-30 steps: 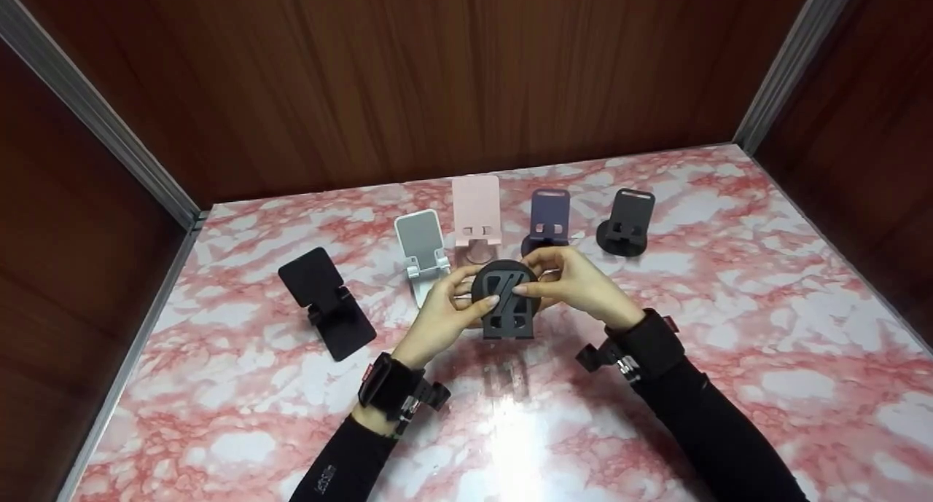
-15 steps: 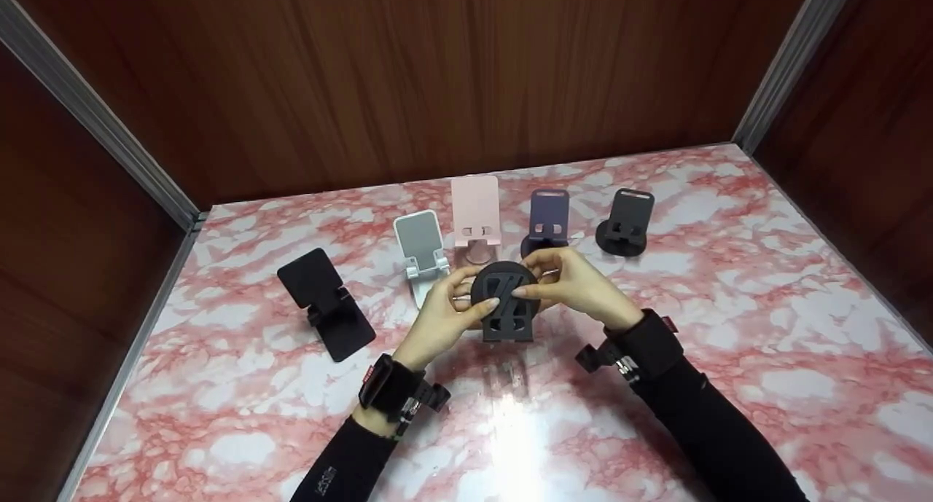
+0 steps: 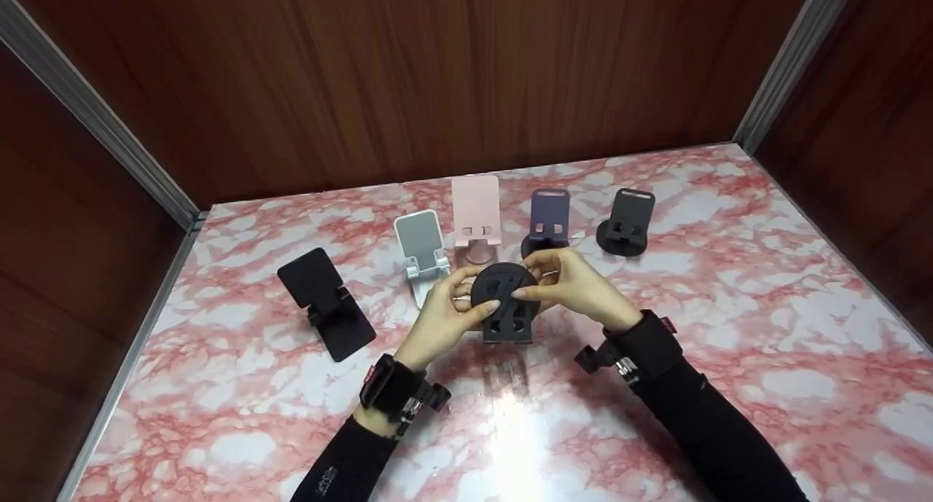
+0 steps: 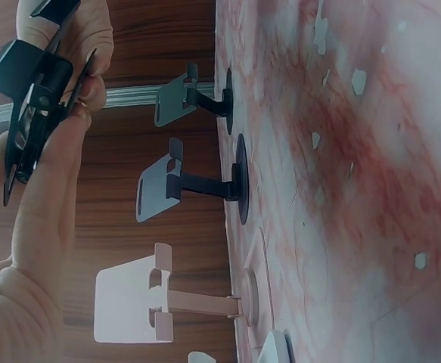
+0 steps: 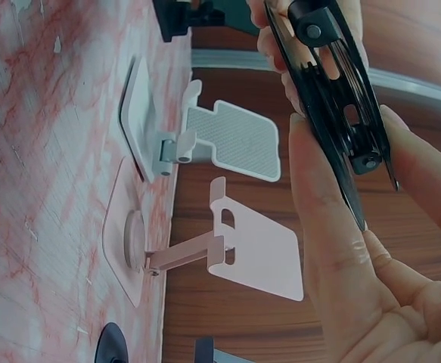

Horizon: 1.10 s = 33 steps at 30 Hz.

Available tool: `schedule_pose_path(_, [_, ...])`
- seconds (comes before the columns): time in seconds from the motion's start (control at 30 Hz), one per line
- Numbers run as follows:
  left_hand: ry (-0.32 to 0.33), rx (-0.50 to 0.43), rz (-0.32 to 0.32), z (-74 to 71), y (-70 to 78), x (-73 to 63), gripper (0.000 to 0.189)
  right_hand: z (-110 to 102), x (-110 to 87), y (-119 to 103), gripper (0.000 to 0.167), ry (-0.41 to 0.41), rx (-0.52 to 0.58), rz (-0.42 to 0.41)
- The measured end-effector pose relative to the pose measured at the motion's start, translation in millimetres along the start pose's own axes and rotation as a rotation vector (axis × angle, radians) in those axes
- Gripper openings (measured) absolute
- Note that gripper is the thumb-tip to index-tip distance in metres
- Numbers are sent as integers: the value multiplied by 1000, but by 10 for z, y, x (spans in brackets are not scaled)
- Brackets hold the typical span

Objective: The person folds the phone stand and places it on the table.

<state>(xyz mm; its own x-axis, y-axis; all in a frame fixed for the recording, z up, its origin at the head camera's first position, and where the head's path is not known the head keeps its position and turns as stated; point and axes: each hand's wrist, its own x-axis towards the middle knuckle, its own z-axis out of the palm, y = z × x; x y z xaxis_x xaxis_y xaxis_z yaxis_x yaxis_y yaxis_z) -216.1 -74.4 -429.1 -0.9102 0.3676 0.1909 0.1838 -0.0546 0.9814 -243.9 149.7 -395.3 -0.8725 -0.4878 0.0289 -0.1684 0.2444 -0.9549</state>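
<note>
Behind a table [image 3: 219,444] with a red-and-white marbled top rises a brown wood-grain wall [image 3: 452,79], with similar panels on both sides. A person's black-sleeved arms [image 3: 721,429] reach in from the near edge. The left hand [image 3: 446,305] and right hand [image 3: 583,287] meet near the middle, held above the tabletop. Beyond and beside them are five stands: an opened-out black stand [image 3: 326,307] at left, a tall pink stand [image 3: 477,209] at the back, a white stand with a gray pad [image 3: 420,245] between those two, then a purple stand [image 3: 549,214] and a dark round-based stand [image 3: 630,214] toward the right. Between the hands is a compact black holder [image 3: 512,316], folded nearly flat, its cut-out plate against a round disc. Both hands pinch it, one at each side, thumbs on the near face and fingers behind.
</note>
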Motion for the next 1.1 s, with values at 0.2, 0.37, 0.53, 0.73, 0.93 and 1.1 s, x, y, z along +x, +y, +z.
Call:
schedule_pose_path(0.2, [8,8,1,2,12,-4,49,2,3,-3,30,-4,6,-2])
schedule_pose_path(0.37, [15,22,10,3,22,-15,48,10,6,-8,31,2,6,1])
schedule_pose_path(0.53, [23,35,11,4,28,-17,47,10,5,-12,31,7,-12,4])
schedule_pose_path(0.73, [27,21,8,9,22,-14,47,6,9,-4,32,-4,18,9])
schedule_pose_path(0.93, [9,-20,-25,22,43,-16,49,-14,0,1,32,-14,24,-3])
schedule_pose_path(1.1, [-60,-7,-83,2,83,-31,49,-46,-26,6,34,-21,55,16])
